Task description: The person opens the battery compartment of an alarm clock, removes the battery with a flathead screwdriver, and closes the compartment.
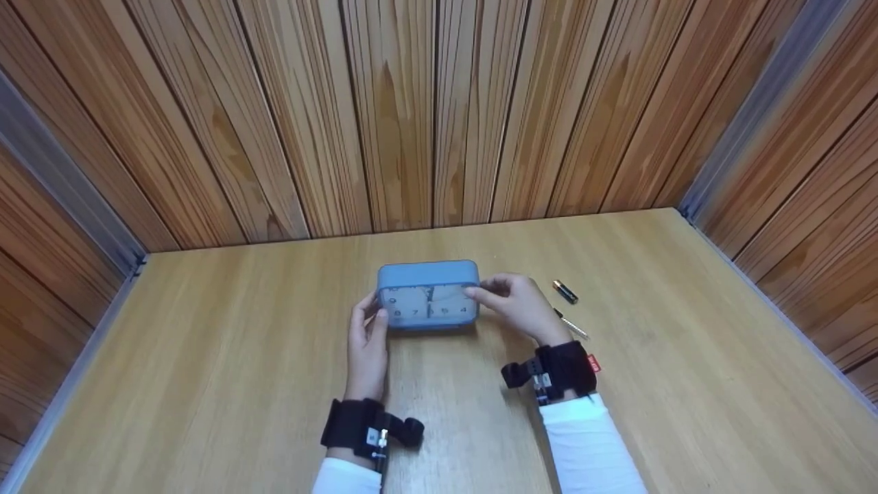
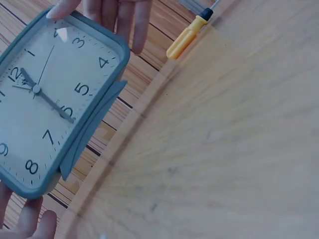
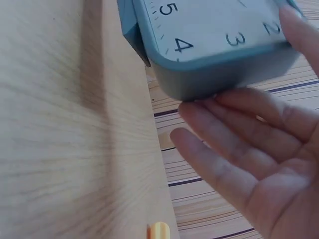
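Note:
A blue-grey rectangular alarm clock (image 1: pixel 429 274) stands face toward me between both hands. Its white dial with black numerals (image 2: pixel 45 109) fills the left of the left wrist view. My left hand (image 1: pixel 367 346) grips the clock's left end, thumb at the front edge. On the opposite end, my right hand (image 1: pixel 525 309) holds it with the thumb on the front near the 2 (image 3: pixel 271 28) and fingers (image 3: pixel 234 134) along the side. A flap-like foot (image 2: pixel 94 129) sticks out along the clock's lower edge. The clock's back is hidden.
A black-and-gold battery (image 1: pixel 565 291) lies on the wooden table (image 1: pixel 240 357) to the right of my right hand. Near it lies a screwdriver (image 1: pixel 573 324), partly hidden by that hand; its yellow handle (image 2: pixel 187 40) shows in the left wrist view. Wood-panelled walls (image 1: pixel 398 116) border the table.

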The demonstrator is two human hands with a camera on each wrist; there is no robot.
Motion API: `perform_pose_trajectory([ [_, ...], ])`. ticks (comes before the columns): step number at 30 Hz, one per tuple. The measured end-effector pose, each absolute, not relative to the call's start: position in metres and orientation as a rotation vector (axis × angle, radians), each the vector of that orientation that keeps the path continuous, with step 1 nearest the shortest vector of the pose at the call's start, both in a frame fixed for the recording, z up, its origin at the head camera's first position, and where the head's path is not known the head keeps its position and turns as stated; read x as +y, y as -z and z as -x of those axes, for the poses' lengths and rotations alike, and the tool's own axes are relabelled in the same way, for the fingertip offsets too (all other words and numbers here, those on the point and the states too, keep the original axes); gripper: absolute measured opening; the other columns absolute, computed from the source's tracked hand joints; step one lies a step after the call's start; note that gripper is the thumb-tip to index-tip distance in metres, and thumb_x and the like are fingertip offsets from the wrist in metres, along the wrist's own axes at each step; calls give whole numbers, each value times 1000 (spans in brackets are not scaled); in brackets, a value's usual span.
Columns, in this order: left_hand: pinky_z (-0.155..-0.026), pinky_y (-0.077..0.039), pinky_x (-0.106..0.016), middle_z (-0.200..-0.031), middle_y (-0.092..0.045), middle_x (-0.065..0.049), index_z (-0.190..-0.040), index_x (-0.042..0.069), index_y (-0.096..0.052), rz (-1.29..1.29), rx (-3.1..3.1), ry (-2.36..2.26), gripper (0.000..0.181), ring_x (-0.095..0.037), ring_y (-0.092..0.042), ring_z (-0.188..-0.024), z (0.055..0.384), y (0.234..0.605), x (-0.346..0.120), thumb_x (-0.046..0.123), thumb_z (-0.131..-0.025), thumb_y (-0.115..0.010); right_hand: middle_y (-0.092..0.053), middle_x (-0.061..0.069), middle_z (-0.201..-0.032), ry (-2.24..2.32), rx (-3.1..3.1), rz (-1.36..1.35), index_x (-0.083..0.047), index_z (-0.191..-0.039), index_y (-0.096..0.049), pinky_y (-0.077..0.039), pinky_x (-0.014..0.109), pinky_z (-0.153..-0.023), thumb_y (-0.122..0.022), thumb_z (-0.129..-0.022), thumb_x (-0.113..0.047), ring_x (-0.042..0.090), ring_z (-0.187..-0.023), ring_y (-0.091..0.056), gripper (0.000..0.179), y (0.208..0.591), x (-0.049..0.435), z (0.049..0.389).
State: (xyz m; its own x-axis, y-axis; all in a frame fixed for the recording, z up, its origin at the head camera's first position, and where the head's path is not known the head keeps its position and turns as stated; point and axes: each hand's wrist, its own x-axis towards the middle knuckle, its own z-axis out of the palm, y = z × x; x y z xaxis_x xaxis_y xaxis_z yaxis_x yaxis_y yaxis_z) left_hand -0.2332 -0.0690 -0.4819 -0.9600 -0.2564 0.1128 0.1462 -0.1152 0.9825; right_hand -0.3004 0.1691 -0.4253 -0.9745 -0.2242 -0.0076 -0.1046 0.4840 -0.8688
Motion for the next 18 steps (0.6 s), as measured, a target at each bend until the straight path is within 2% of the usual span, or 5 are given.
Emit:
perform_pose_trajectory([
  [6, -112, -39, -42, -152, -43, -6, -151, 15, -43, -105, -1928, 2140, 43, -26, -47, -133, 235, 481, -66, 17, -108, -47, -72, 14, -108, 1659, 2537, 165, 3, -116, -70, -61, 35, -87, -71, -94, -44, 24, -95, -72, 52, 426, 166, 302],
  [9, -109, -43, -41, -152, -43, -6, -152, 16, -43, -115, -1963, 2124, 44, -26, -50, -130, 236, 481, -66, 17, -108, -46, -71, 16, -105, 1692, 2531, 120, 6, -115, -68, -61, 39, -88, -70, -96, -40, 23, -92, -71, 50, 426, 164, 303],
  [12, -106, -45, -42, -151, -45, -8, -152, 16, -43, -122, -1995, 2115, 44, -26, -49, -129, 236, 482, -67, 18, -109, -46, -70, 18, -107, 1727, 2500, 71, 7, -121, -66, -59, 43, -93, -68, -98, -34, 22, -92, -70, 48, 426, 162, 303],
  [18, -117, -35, -47, -148, -49, -12, -150, 14, -46, -189, -1999, 2140, 43, -29, -41, -140, 236, 482, -71, 23, -108, -47, -68, 23, -121, 1701, 2442, 81, 6, -140, -55, -59, 43, -92, -64, -100, -23, 24, -96, -70, 50, 429, 159, 303],
])
